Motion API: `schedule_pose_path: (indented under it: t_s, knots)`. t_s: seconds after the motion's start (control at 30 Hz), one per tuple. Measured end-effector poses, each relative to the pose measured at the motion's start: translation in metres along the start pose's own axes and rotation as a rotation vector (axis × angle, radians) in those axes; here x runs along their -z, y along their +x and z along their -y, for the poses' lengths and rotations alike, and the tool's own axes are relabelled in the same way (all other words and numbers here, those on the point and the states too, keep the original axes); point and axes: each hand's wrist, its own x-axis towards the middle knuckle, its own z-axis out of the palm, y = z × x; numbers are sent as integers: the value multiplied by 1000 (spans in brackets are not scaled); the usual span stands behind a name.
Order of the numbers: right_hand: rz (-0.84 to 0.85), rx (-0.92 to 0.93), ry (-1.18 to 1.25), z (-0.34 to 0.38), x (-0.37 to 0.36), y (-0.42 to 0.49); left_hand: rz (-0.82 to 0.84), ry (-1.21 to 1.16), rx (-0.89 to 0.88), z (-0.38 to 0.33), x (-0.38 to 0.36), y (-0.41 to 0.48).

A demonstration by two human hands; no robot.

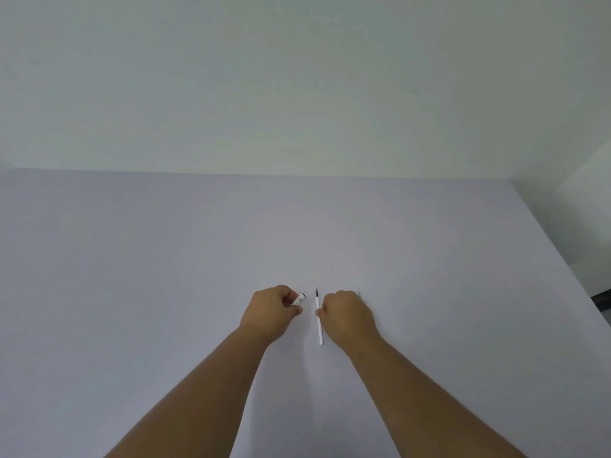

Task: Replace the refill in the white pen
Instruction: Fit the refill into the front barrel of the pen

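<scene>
Refill [319,320] is pointing away from the person (dark tip far), pinched by the right hand [347,317]; the left hand [271,312] is gripping the white pen [299,299] just beside it.

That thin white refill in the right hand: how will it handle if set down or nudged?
The refill is a thin, round, smooth stick, so it would probably roll on the flat table. It looks very light, and a nudge would likely shift it. The right hand pinches it mid-length; being so slender, it may flex a little.
</scene>
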Motion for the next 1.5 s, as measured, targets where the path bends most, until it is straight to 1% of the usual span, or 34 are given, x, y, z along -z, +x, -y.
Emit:
schedule_pose_path:
  t_s: [0.1, 0.17, 0.23, 0.33, 0.37, 0.5, 0.57, 0.67, 0.77, 0.9, 0.97, 1.03, 1.07, 1.1, 1.17, 1.27, 1.33, 1.37, 1.4, 1.43, 1.5]
  knots:
    - [11, 45, -118, 12, -13, -3, -10, 3, 28, 5, 4, -2]
    - [-17, 15, -108, 17, -18, -6, -9, 0, 41, 9, 7, -3]
    - [-9, -42, -51, 23, -21, -7, -2, -9, 51, 12, 8, -5]
    - [18, -185, 144, 30, -15, -6, 7, -11, 49, 14, 9, -6]
    - [-4, -227, 238, 31, -10, -5, 8, -10, 48, 14, 9, -7]
    - [-181, -387, 715, 26, 12, 0, 15, 9, 38, 11, 9, -8]
    - [-196, -423, 855, 22, 19, 1, 28, 9, 30, 6, 8, -9]
    - [-197, -443, 972, 20, 22, -3, 45, -12, 3, -1, 6, -9]
    - [-179, -460, 1039, 16, 23, -9, 50, -45, -23, -8, 3, -11]
    - [-90, -445, 1079, 12, 26, -16, 53, -60, -56, -16, 0, -12]
    - [-135, -482, 1171, 8, 31, -16, 66, -58, -66, -20, -2, -12]
    - [-238, -488, 1266, 1, 38, -14, 73, -60, -70, -22, -3, -13]
    - [-264, -462, 1265, -2, 40, -14, 74, -58, -75, -23, -4, -12]
    - [-254, -429, 1232, -4, 42, -13, 74, -56, -82, -25, -5, -12]
    - [-167, -374, 1146, -7, 42, -13, 73, -51, -99, -28, -7, -12]
    - [-85, -376, 1121, -12, 42, -10, 71, -44, -98, -30, -8, -10]
    - [-121, -416, 1134, -19, 42, -8, 63, -51, -80, -27, -7, -9]
    - [-156, -436, 1076, -24, 41, -6, 56, -53, -71, -25, -6, -8]
    - [-174, -443, 940, -28, 40, -5, 48, -54, -64, -23, -6, -8]
    - [-156, -437, 749, -32, 38, -3, 42, -56, -60, -22, -5, -7]
    - [-60, -392, 382, -34, 32, -1, 34, -64, -53, -20, -5, -6]
